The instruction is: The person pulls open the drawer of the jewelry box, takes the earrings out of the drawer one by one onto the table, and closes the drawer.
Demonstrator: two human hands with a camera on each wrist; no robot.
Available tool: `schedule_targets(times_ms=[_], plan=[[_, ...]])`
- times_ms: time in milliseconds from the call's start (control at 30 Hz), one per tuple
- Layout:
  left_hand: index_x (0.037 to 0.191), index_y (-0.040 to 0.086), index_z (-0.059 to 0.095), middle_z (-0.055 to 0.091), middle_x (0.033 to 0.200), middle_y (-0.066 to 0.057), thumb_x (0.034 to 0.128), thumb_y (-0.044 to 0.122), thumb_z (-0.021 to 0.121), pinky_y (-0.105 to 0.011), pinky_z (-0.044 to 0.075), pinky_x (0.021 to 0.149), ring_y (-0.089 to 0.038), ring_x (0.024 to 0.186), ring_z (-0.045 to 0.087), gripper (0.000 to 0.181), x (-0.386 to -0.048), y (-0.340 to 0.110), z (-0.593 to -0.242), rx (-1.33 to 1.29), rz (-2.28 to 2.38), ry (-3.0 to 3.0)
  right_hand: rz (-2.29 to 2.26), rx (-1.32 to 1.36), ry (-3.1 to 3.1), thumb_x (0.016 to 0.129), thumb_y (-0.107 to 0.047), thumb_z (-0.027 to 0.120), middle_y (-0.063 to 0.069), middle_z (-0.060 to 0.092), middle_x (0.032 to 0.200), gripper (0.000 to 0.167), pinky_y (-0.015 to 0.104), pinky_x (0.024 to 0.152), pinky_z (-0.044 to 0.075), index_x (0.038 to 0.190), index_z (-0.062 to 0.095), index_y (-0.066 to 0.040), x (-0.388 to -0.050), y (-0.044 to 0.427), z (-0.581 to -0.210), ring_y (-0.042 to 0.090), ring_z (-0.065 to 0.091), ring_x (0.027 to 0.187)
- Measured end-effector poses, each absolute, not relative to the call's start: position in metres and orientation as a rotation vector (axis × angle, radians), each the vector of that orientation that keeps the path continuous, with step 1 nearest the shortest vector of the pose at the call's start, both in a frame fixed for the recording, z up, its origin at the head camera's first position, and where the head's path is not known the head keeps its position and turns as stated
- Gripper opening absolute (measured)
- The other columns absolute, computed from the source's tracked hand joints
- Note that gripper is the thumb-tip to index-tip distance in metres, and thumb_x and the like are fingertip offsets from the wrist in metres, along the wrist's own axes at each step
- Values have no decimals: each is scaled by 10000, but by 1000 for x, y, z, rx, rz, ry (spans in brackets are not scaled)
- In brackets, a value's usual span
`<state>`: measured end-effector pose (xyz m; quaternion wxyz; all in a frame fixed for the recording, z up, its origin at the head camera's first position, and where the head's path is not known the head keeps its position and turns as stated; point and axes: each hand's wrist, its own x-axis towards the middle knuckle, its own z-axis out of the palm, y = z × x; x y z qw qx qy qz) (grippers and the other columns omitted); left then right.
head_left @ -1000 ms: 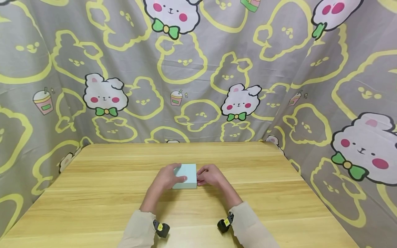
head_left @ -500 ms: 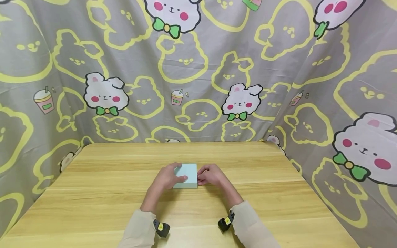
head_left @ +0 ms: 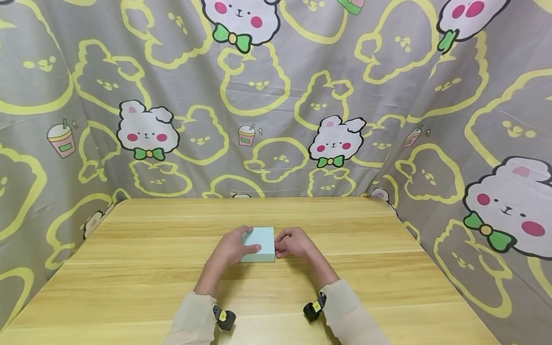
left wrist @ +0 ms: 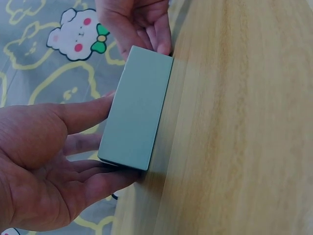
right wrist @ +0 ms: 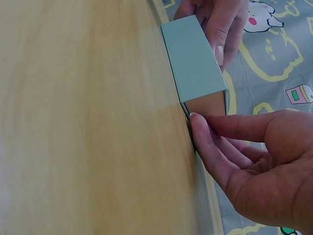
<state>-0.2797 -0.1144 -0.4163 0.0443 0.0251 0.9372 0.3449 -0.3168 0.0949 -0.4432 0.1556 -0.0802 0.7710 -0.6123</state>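
Note:
A pale blue-green drawer box (head_left: 263, 237) lies flat on the wooden table, between my two hands. My left hand (head_left: 231, 247) grips it from the left, thumb on the top face and fingers round the far side. The left wrist view shows the long plain side of the box (left wrist: 134, 110) within that grasp. At the opposite end is my right hand (head_left: 294, 243), fingers curled and tips together. In the right wrist view its fingertips pinch at the low edge of the brown inner end (right wrist: 208, 104), framed by the green sleeve; whatever lies between them is hidden.
The wooden table (head_left: 151, 258) reaches back to a grey curtain (head_left: 280, 96) printed with bears and cups, which also hangs along both sides. A small black camera sits on each wrist, at the left cuff (head_left: 225, 318) and the right cuff (head_left: 313, 310).

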Motion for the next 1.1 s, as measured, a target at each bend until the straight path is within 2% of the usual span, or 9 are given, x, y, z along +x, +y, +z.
schedule_targets(times_ms=[267, 800, 1100], plan=[[1459, 111, 541, 551, 1458, -225, 895, 327, 790, -521, 498, 976, -329, 1149, 581, 653, -279, -115, -416, 81, 1067, 2859, -1747, -226, 2219, 869, 97, 657, 224, 723, 830, 152, 373, 710, 628, 1014, 655, 143, -317, 96, -443, 203, 708, 673], [1442, 122, 562, 559, 1460, -210, 878, 352, 803, -506, 501, 964, -322, 1167, 582, 655, -282, -118, -418, 93, 1088, 2860, -1737, -210, 2205, 868, 81, 633, 160, 707, 806, 113, 343, 694, 625, 969, 671, 115, -321, 99, -443, 185, 700, 664], [1436, 114, 567, 585, 1428, -207, 870, 341, 812, -479, 510, 919, -306, 1111, 588, 657, -281, -118, -417, 102, 1106, 2859, -1731, -200, 2223, 869, 79, 638, 160, 701, 796, 103, 348, 690, 625, 959, 671, 117, -318, 101, -443, 185, 693, 642]])
